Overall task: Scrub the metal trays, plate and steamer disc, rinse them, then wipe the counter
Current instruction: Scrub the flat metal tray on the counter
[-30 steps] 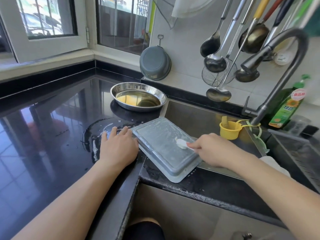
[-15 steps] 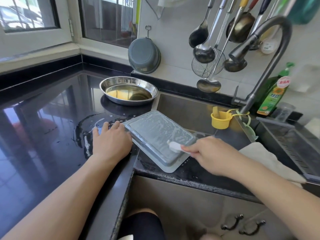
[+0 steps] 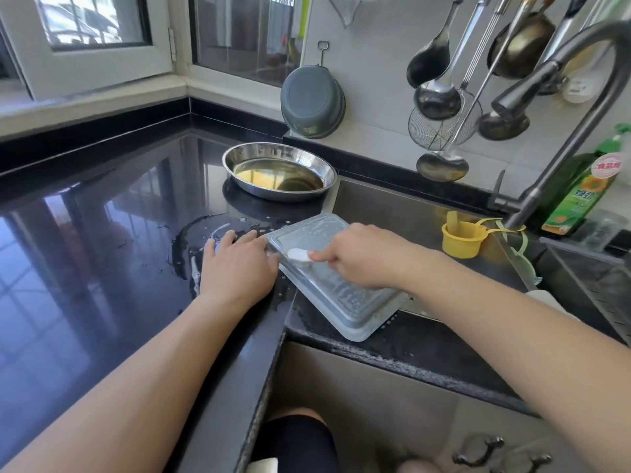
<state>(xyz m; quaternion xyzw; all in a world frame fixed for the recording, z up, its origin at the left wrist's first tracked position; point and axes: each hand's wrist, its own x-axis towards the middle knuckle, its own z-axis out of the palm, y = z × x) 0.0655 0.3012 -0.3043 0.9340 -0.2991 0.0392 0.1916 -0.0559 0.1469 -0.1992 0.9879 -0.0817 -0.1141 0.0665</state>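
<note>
Two hands on job: left hand (image 3: pixel 235 268) flat on counter (image 3: pixel 102 261), fingers straight, bracing tray (image 3: pixel 333 278) at its 9 o'clock edge. Right hand (image 3: pixel 362 257) pinches white scrubber (image 3: pixel 297 255), probably sponge, atop tray; long axis runs 11-to-5 across sink corner.

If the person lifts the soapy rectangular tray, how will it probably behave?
The rectangular tray is probably slippery, since suds coat it. It looks like rigid metal, so it should not flex. One corner overhangs the sink, and the left hand steadies its edge, so it may tip if released.
</note>
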